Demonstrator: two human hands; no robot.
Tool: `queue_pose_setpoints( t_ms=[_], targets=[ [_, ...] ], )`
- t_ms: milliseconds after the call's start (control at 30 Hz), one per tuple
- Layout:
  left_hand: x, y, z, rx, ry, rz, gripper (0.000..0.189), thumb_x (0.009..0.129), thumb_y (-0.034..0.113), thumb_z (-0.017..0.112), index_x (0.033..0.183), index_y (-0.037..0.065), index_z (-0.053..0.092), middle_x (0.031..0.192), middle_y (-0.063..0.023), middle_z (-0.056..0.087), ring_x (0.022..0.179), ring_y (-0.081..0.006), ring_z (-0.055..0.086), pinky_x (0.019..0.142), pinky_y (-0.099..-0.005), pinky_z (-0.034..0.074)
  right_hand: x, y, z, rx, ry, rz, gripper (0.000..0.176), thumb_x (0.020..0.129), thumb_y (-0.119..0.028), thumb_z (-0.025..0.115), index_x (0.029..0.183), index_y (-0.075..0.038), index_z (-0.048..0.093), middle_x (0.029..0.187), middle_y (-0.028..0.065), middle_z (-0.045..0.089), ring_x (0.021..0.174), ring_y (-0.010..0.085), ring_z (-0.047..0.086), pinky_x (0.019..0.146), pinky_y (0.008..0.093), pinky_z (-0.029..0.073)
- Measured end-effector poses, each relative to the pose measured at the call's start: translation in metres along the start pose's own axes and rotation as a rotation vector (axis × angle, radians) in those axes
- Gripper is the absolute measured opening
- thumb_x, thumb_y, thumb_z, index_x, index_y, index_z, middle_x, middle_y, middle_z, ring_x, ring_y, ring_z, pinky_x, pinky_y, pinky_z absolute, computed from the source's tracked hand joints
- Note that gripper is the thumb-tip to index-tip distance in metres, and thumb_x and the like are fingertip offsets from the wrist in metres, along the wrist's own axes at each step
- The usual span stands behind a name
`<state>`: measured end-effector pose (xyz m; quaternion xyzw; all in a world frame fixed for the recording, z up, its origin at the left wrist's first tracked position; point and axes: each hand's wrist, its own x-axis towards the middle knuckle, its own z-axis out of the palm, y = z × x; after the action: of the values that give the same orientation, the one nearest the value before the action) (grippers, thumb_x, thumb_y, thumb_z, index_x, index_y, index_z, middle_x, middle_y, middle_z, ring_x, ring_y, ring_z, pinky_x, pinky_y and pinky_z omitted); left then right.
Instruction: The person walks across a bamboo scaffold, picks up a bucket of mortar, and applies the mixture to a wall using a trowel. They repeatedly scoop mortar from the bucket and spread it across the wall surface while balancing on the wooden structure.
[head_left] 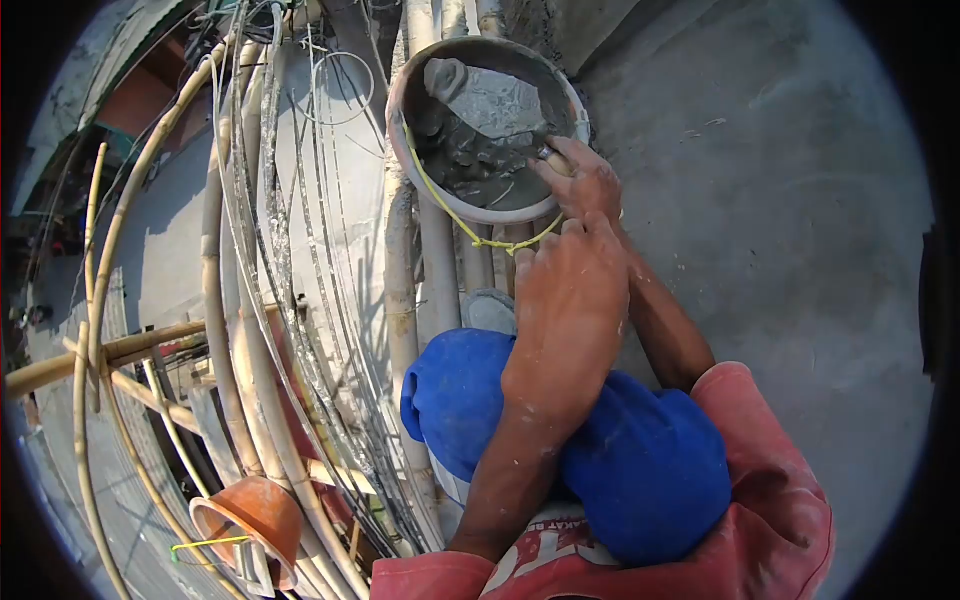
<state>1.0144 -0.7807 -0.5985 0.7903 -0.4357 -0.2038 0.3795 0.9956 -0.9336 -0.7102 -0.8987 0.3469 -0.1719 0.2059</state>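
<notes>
A round bucket [398, 110] holds wet grey mortar [480, 165] at top centre. My right hand [588, 185] is closed around the pale handle of a tool [557, 161] at the bucket's right side; where the tool enters the mortar, its end is hard to make out. A flat, mortar-coated object [495, 103] lies on the mix. My left hand [575, 265] is at the near rim beside a yellow cord [440, 200], its fingers curled, with what they grip hidden. Mortar smears both hands.
Bamboo poles [215, 260] and thin rods [290, 260] run along the left. An orange bucket [262, 515] hangs at lower left. Grey plastered surface [770, 200] fills the right. Blue cloth [640, 470] covers my legs below my arms.
</notes>
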Motion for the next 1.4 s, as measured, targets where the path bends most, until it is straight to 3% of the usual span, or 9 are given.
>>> queue_pose_setpoints(
  t_ms=[200,233,433,600,800,867,967,1100,1400],
  targets=[
    [-0.007,-0.002,-0.02,0.016,0.033,-0.032,0.017,0.086,0.011,0.047,0.096,-0.001,0.055,0.082,-0.0258,0.059,0.082,-0.0403,0.057,0.071,-0.0481,0.043,-0.014,0.009,-0.003,0.208,0.315,0.06,0.032,0.078,-0.032,0.065,0.101,-0.009,0.06,0.091,0.0088,0.06,0.085,0.0306,0.059,0.07,0.0396,0.046],
    [-0.006,0.004,-0.031,0.068,-0.027,-0.136,0.02,0.088,0.012,0.047,0.099,-0.002,0.056,0.084,-0.0266,0.06,0.081,-0.0407,0.058,0.071,-0.0467,0.043,-0.016,0.014,-0.003,0.254,0.368,0.092,0.032,0.079,-0.032,0.064,0.1,-0.009,0.059,0.091,0.0094,0.06,0.085,0.0313,0.058,0.07,0.0398,0.046],
    [-0.014,-0.012,-0.044,0.071,0.07,-0.175,0.025,0.091,0.014,0.046,0.111,-0.001,0.054,0.085,-0.0238,0.062,0.076,-0.0311,0.063,0.069,-0.0381,0.046,-0.04,0.066,0.015,0.288,0.488,0.278,0.031,0.084,-0.033,0.058,0.095,-0.003,0.055,0.092,0.0147,0.058,0.085,0.035,0.056,0.07,0.0434,0.044],
    [-0.01,-0.006,-0.043,0.115,0.009,-0.182,0.027,0.092,0.015,0.045,0.113,0.0,0.053,0.083,-0.0212,0.063,0.075,-0.0287,0.063,0.068,-0.0361,0.046,-0.066,0.093,0.049,0.366,0.293,0.623,0.033,0.084,-0.037,0.056,0.089,-0.004,0.052,0.082,0.0193,0.058,0.076,0.0374,0.056,0.066,0.0448,0.041],
    [-0.007,-0.001,-0.039,0.099,-0.042,-0.176,0.026,0.093,0.015,0.044,0.113,0.0,0.052,0.084,-0.0193,0.063,0.077,-0.0257,0.063,0.068,-0.0347,0.046,-0.057,0.144,0.126,0.473,0.254,0.649,0.036,0.081,-0.037,0.059,0.088,-0.003,0.05,0.073,0.0172,0.057,0.068,0.033,0.056,0.062,0.0439,0.041],
    [-0.006,0.0,-0.04,-0.011,-0.071,-0.169,0.026,0.093,0.014,0.043,0.114,0.001,0.051,0.086,-0.0181,0.064,0.079,-0.0245,0.064,0.071,-0.0337,0.047,-0.039,0.144,0.131,0.739,0.192,0.706,0.032,0.081,-0.034,0.061,0.083,-0.004,0.05,0.063,0.0101,0.054,0.049,0.0215,0.053,0.045,0.0374,0.042],
    [-0.004,-0.007,-0.037,-0.034,-0.077,-0.138,0.026,0.094,0.013,0.043,0.115,0.001,0.05,0.089,-0.017,0.064,0.082,-0.0237,0.064,0.073,-0.033,0.048,-0.019,0.145,0.124,1.063,0.094,0.894,0.027,0.082,-0.031,0.061,0.08,-0.007,0.049,0.058,0.0062,0.049,0.04,0.0159,0.047,0.036,0.0315,0.039],
    [-0.001,-0.003,-0.037,-0.037,-0.084,-0.198,0.026,0.094,0.012,0.042,0.116,0.001,0.05,0.091,-0.0165,0.064,0.083,-0.0239,0.064,0.074,-0.0331,0.048,-0.025,0.147,0.092,1.199,0.016,1.019,0.027,0.084,-0.034,0.057,0.081,-0.008,0.048,0.064,0.0066,0.05,0.041,0.0175,0.048,0.037,0.0325,0.041],
    [-0.003,0.011,-0.037,-0.023,-0.098,-0.176,0.026,0.093,0.012,0.043,0.115,0.001,0.05,0.09,-0.0172,0.065,0.084,-0.023,0.065,0.073,-0.0331,0.048,-0.052,0.134,0.086,0.965,-0.015,0.928,0.035,0.083,-0.037,0.05,0.083,-0.002,0.053,0.063,0.0104,0.051,0.038,0.0214,0.051,0.034,0.036,0.044]
  ],
)
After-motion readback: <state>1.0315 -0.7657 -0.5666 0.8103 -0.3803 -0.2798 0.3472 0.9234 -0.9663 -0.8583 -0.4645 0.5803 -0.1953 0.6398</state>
